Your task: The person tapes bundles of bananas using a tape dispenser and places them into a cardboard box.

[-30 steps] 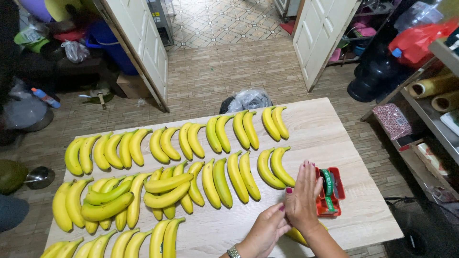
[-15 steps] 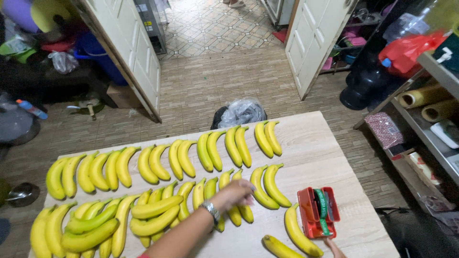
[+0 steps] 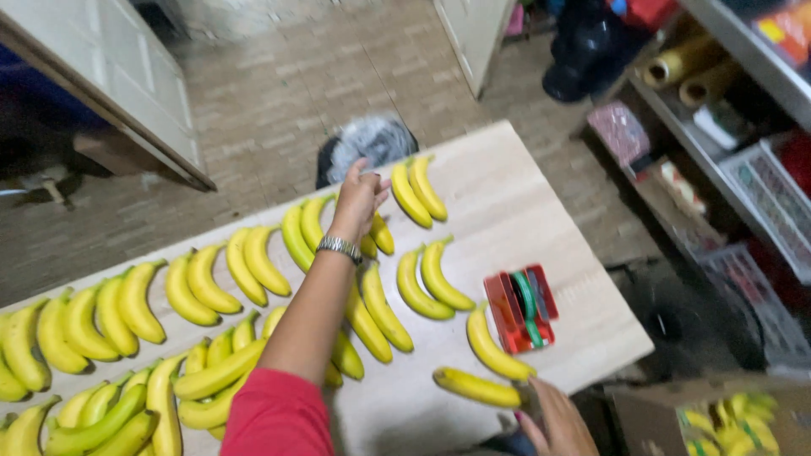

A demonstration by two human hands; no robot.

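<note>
Left hand (image 3: pixel 359 196) has swung out across the pale wooden table (image 3: pixel 507 203), fingers loosely curled onto a yellow banana pair (image 3: pixel 376 236); right hand (image 3: pixel 557 422), open and empty, has dropped beside a single yellow banana (image 3: pixel 477 387).

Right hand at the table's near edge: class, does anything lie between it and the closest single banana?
Nothing visible does. The right hand sits just beside the banana, with only bare table between them.

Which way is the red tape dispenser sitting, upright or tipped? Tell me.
Upright, it seems: the red tape dispenser rests flat on the wooden table, its green roll showing from above between the red side walls.
</note>
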